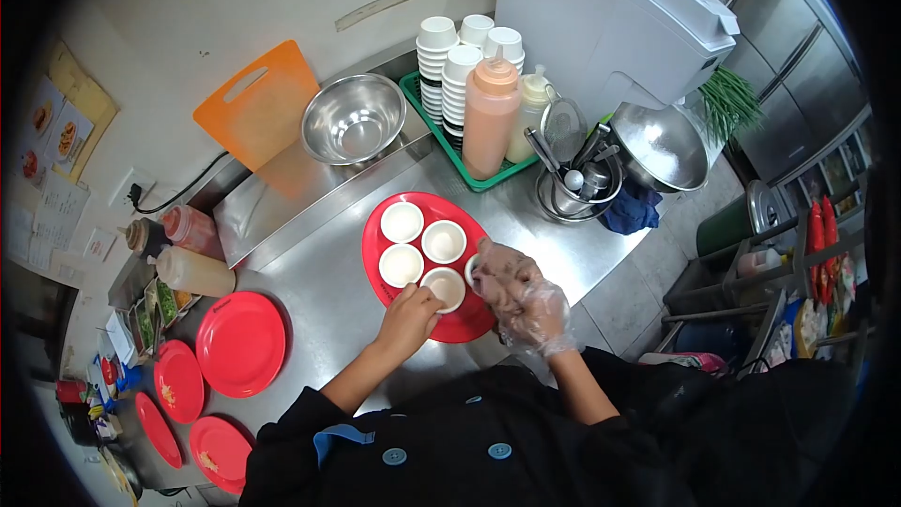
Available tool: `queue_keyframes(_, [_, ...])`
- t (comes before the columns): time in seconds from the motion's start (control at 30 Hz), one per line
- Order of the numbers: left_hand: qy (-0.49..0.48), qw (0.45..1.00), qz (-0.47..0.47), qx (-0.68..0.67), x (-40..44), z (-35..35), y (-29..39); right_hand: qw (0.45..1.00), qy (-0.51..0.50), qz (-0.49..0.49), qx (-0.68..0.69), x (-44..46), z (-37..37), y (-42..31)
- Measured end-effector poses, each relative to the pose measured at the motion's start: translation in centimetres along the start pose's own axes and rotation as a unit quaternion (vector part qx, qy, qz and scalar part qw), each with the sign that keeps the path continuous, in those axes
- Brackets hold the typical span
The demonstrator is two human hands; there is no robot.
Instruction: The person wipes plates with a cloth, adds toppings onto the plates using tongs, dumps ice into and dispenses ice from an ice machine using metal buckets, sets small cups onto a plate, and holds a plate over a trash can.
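Note:
Several small white sauce cups (444, 241) stand upright on a red plate (419, 204) on the steel counter. My bare left hand (407, 323) is at the plate's near edge, its fingers closed on the rim of the nearest sauce cup (443, 287). At the plate's right side is my right hand (526, 300), in a clear plastic glove with its fingers curled. They are against another sauce cup (470, 269), which the glove mostly hides. The cups I can see into look plain white inside.
Behind the plate, a green basket (479, 184) holds stacked white cups and sauce bottles (492, 117). A steel bowl (354, 118), an orange cutting board (258, 103) and a pot of utensils (579, 190) stand nearby. Red plates (241, 343), some with shredded food, lie at left.

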State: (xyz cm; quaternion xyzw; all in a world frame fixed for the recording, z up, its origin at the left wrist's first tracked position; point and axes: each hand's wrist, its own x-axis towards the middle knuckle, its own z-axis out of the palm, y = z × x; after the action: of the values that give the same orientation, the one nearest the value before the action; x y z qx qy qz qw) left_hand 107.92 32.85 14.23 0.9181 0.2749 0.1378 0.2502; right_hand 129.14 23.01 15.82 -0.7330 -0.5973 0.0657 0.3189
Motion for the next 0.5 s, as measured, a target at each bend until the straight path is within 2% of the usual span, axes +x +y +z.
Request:
queue_keyframes(0.07, [0.000,1.000,-0.016,-0.008,-1.0,0.1,-0.8,0.995,-0.080,0.056,-0.019,-0.3,2.7,0.6])
queue_keyframes(0.1, [0.006,1.000,-0.007,-0.008,-1.3,0.2,-1.1,0.992,-0.102,0.079,0.007,0.6,1.4,-1.4])
queue_keyframes(0.13, [0.013,1.000,0.004,-0.008,-1.3,0.1,-1.2,0.992,-0.103,0.078,0.007,0.9,1.5,-1.5])
queue_keyframes(0.2, [0.002,1.000,-0.006,-0.008,-1.2,-0.5,-1.0,0.986,-0.120,-0.026,-0.112,1.4,1.5,-1.6])
queue_keyframes(0.23, [-0.011,1.000,-0.015,-0.009,-1.1,-1.0,-0.8,0.986,-0.120,-0.027,-0.111,1.5,1.2,-1.2])
queue_keyframes(0.3, [-0.007,0.999,-0.027,-0.036,-0.5,-1.9,-0.4,0.986,-0.159,0.037,-0.032,1.8,-0.5,0.5])
queue_keyframes(0.33, [-0.004,0.997,-0.038,-0.063,-0.1,-2.2,-0.4,0.989,-0.135,0.052,-0.018,2.3,-3.0,-0.3])
queue_keyframes(0.37, [-0.005,0.997,-0.039,-0.064,0.7,-2.2,-0.7,0.973,-0.112,0.185,0.074,3.1,-7.2,-2.4])
queue_keyframes(0.43, [0.122,0.991,-0.048,-0.008,2.5,-1.8,-1.5,0.994,-0.032,0.071,0.076,2.4,-8.2,-0.1])
queue_keyframes(0.47, [0.123,0.991,-0.048,-0.009,3.2,-1.6,-1.4,0.994,-0.032,0.070,0.075,2.5,-8.9,-0.5])
queue_keyframes(0.5, [0.124,0.992,-0.031,0.008,3.9,-1.4,-1.2,0.980,-0.015,0.124,0.153,2.7,-9.8,-1.1])
